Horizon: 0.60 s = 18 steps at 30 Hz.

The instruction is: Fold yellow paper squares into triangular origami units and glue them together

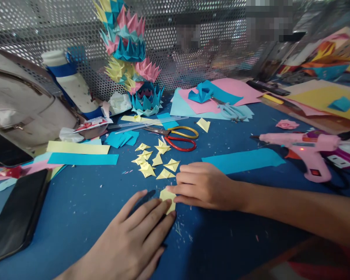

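Observation:
A small pale yellow piece of paper [167, 196] with cut or folded corners lies on the blue table in front of me. My left hand [131, 235] rests palm down with its fingers stretched out, the tips on the paper's lower part. From the other side, my right hand [205, 187] has its fingers curled, with thumb and index finger at the paper's right edge. Just beyond it lie several folded yellow paper pieces [147, 169] in a loose group. Scissors [177, 136] with one yellow and one red handle lie behind them.
A pink glue gun [305, 146] with a lit orange light lies right, near a blue paper strip [242, 160]. Phone [16, 214], bag [20, 97] and bottle [72, 83] stand left. A folded-paper tower [146, 99] rises at the back before a perforated metal panel [175, 58].

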Each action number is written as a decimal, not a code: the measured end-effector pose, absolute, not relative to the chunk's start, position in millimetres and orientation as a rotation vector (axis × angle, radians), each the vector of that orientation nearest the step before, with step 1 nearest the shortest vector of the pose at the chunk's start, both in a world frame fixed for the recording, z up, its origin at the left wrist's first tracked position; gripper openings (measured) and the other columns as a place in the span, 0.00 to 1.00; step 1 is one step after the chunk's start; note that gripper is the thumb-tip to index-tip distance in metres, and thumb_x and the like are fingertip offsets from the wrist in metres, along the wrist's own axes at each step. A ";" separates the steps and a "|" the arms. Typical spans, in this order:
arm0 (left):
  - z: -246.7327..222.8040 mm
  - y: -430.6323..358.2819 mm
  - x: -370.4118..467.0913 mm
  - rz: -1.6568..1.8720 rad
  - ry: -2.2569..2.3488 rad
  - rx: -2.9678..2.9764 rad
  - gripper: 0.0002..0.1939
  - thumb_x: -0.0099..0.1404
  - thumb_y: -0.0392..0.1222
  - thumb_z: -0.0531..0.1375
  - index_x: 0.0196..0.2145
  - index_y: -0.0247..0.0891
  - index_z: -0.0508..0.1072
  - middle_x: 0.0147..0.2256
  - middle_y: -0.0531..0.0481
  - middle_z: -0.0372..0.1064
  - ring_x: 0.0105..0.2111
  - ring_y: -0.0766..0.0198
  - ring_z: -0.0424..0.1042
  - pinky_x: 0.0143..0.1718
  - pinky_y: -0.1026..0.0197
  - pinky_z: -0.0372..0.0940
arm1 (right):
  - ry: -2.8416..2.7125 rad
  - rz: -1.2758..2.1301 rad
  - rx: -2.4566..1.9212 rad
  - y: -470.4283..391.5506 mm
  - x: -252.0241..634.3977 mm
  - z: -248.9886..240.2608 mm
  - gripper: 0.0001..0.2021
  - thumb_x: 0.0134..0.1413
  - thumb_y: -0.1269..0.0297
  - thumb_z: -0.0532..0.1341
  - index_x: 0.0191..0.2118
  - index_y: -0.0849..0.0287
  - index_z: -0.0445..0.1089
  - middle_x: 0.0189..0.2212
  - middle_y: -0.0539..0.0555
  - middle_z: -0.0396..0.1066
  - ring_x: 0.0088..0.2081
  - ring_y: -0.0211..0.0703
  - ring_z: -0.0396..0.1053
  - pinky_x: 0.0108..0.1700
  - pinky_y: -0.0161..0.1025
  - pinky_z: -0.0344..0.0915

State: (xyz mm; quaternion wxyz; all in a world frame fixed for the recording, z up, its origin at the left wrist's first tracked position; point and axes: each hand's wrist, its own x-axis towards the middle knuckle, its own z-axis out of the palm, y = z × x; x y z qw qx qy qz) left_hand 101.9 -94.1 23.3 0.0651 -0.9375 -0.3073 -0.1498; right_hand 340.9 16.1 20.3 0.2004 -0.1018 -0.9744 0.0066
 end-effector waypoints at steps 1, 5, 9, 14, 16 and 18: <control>22.2 -93.8 101.8 -0.443 -0.955 -2.831 0.21 0.77 0.43 0.47 0.59 0.34 0.69 0.59 0.47 0.68 0.57 0.57 0.66 0.69 0.48 0.32 | -2.730 0.058 -0.286 16.3 341.0 20.1 0.18 0.74 0.58 0.48 0.44 0.60 0.74 0.30 0.51 0.68 0.33 0.40 0.58 0.33 0.39 0.48; 19.3 -93.6 100.2 -0.457 -1.058 -2.884 0.22 0.75 0.45 0.49 0.60 0.34 0.67 0.60 0.46 0.66 0.57 0.55 0.64 0.68 0.47 0.31 | -2.750 0.284 -0.281 18.0 341.0 19.8 0.17 0.73 0.58 0.49 0.48 0.59 0.73 0.36 0.53 0.70 0.36 0.40 0.61 0.35 0.38 0.54; 26.8 -92.4 98.8 -0.451 -1.121 -2.955 0.19 0.73 0.41 0.52 0.58 0.31 0.67 0.57 0.45 0.69 0.56 0.57 0.65 0.66 0.52 0.34 | -2.724 0.708 -0.330 23.1 339.1 21.4 0.17 0.71 0.54 0.53 0.48 0.59 0.73 0.39 0.54 0.71 0.40 0.40 0.66 0.41 0.37 0.59; 35.4 -86.8 98.5 -0.483 -1.189 -3.090 0.20 0.73 0.35 0.52 0.60 0.32 0.61 0.58 0.44 0.67 0.56 0.59 0.63 0.63 0.55 0.38 | -2.682 1.008 -0.413 25.6 334.8 23.2 0.16 0.67 0.50 0.56 0.43 0.58 0.73 0.35 0.51 0.69 0.40 0.40 0.67 0.42 0.36 0.59; 35.2 -83.6 99.1 -0.533 -1.276 -3.175 0.21 0.73 0.33 0.50 0.62 0.35 0.57 0.57 0.45 0.66 0.54 0.59 0.63 0.62 0.53 0.41 | -2.686 0.985 -0.429 22.9 333.5 22.7 0.17 0.70 0.50 0.53 0.41 0.59 0.72 0.34 0.51 0.69 0.39 0.41 0.65 0.42 0.37 0.57; 34.1 -80.3 99.9 -0.591 -1.370 -3.240 0.22 0.73 0.31 0.48 0.63 0.37 0.55 0.54 0.47 0.66 0.50 0.60 0.64 0.58 0.53 0.47 | -2.688 0.948 -0.447 19.2 332.6 22.0 0.21 0.72 0.51 0.48 0.39 0.59 0.71 0.34 0.52 0.69 0.38 0.41 0.65 0.42 0.38 0.56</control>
